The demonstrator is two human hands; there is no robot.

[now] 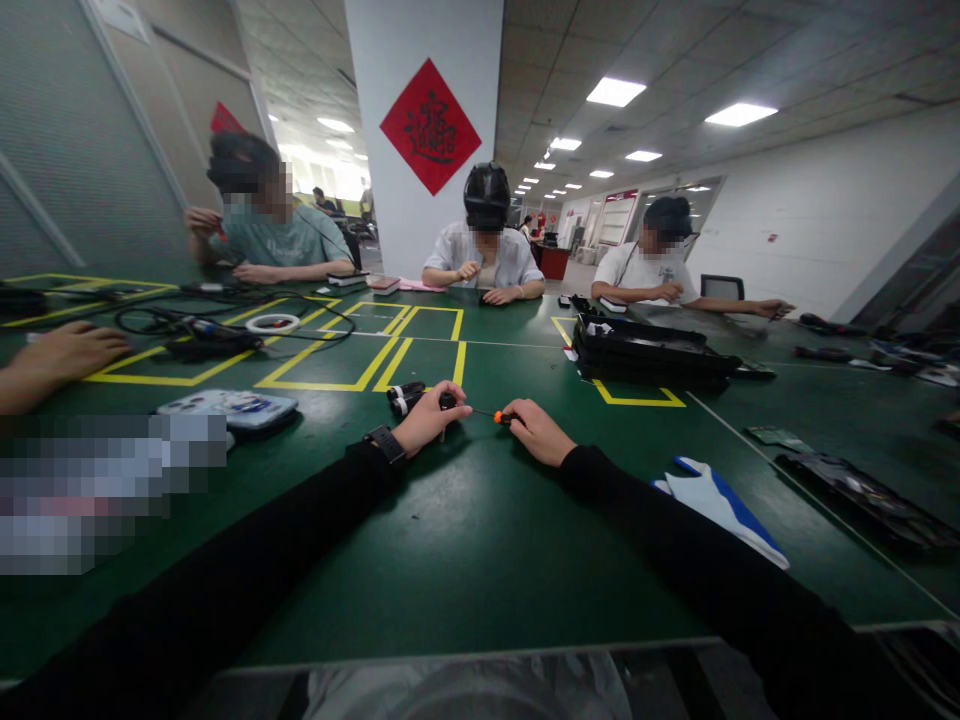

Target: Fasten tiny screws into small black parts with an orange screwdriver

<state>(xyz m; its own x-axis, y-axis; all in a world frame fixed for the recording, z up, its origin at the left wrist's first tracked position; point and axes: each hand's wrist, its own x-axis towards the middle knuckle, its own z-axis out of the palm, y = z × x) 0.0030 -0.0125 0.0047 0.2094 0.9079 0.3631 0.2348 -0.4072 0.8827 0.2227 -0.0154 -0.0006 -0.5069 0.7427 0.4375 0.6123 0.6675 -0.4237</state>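
Over the green table (480, 560), my right hand (541, 432) is closed around a screwdriver (501, 417) with an orange and black handle. Its thin shaft points left, toward my left hand (429, 422). That hand wears a dark watch (386, 445) and grips a small black round part (448, 400), mostly hidden by the fingers. Whether the screwdriver's tip touches this part I cannot tell. Just left of my left hand lie black cylindrical pieces (406, 398) with pale bands.
Stacked black trays or casings (652, 350) stand at right. A blue and white glove (720, 510) lies by my right forearm, with a circuit board (862, 495) beyond. Cables (195, 325) and a light-blue case (232, 410) are left. Several people sit around; another person's hand (75, 355) rests at left.
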